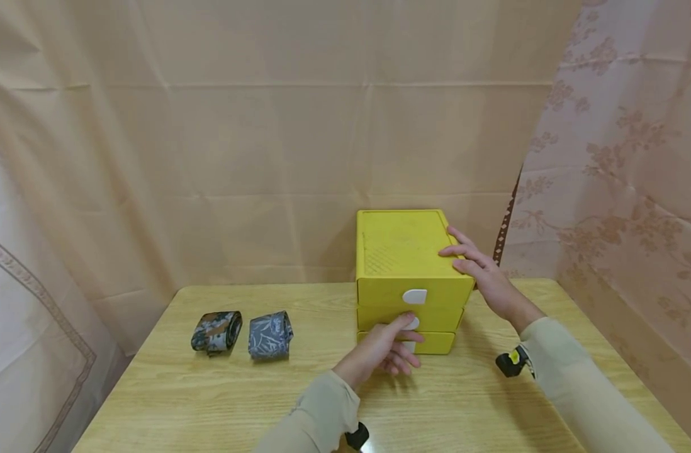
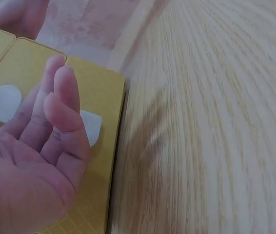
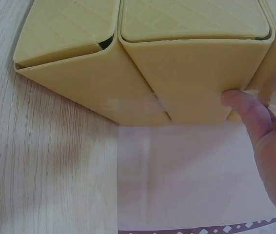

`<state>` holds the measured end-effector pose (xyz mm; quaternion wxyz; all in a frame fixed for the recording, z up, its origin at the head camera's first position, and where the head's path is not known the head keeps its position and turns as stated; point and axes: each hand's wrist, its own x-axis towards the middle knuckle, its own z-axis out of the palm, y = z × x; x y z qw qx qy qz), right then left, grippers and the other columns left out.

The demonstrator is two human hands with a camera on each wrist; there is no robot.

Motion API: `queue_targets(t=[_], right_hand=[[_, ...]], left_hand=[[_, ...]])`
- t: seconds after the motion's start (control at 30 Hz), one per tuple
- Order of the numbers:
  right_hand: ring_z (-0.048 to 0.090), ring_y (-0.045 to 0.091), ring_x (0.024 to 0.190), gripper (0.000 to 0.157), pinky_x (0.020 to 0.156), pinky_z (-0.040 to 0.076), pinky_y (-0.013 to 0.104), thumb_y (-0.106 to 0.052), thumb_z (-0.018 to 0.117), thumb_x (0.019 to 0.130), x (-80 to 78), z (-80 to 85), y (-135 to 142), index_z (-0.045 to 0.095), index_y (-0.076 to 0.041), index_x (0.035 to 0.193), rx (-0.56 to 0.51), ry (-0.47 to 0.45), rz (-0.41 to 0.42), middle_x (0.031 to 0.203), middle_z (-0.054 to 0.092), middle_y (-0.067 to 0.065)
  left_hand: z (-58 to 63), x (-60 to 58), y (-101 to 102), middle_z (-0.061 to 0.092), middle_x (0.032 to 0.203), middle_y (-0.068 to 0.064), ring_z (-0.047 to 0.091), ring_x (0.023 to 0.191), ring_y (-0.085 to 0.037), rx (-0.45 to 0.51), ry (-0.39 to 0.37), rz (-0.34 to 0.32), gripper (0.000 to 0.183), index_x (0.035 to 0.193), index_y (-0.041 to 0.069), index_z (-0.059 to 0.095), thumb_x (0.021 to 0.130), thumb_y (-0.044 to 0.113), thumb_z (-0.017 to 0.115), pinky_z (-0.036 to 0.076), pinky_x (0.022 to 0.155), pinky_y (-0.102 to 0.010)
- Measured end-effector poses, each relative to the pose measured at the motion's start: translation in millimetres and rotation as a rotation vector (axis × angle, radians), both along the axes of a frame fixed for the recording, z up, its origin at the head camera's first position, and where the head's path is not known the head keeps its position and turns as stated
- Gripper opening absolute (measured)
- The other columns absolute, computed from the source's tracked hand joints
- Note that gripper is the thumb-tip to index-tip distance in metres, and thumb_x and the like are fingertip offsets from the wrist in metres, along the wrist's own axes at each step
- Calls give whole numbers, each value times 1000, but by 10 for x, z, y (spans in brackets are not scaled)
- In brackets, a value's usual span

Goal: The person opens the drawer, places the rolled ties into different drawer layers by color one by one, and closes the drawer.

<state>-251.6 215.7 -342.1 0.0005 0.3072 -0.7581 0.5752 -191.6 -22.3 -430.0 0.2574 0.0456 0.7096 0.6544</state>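
- The yellow plastic three-drawer cabinet (image 1: 402, 242) is set right of centre in the head view, its long axis directed from the near drawer fronts back toward the beige cloth curtain (image 1: 266, 145).
- The white rounded-tab handle (image 1: 415, 324) on the cabinet's middle drawer (image 1: 442, 317) is found right at the thumb of the left hand (image 1: 379, 349), the nearer of the two.
- The left hand is extended from the lower centre of the frame, its other fingers held below the thumb, before the bottom drawer (image 1: 438, 343); whether the tab is pinched cannot be told.
- The right hand (image 1: 489, 283) is placed at the cabinet's right: fairly straight fingers are spread over the top edge, and in the right wrist view a fingertip is pressed against the side wall (image 3: 191, 73).
- The hands are held apart from each other.
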Motion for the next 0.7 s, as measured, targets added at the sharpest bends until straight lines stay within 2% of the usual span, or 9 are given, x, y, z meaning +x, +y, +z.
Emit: queue_targets(t=[0.7], right_hand=[[1,21,144,29,105,7,63,-19,39,104,15,-1,-7,51,-5,127,14,-6,-10,159,9,-1]], left_hand=[[-37,-5,13,71,80,-12,65,59,-22,-11,5,14,74,104,14,72,79,78,44,46,50,-27]])
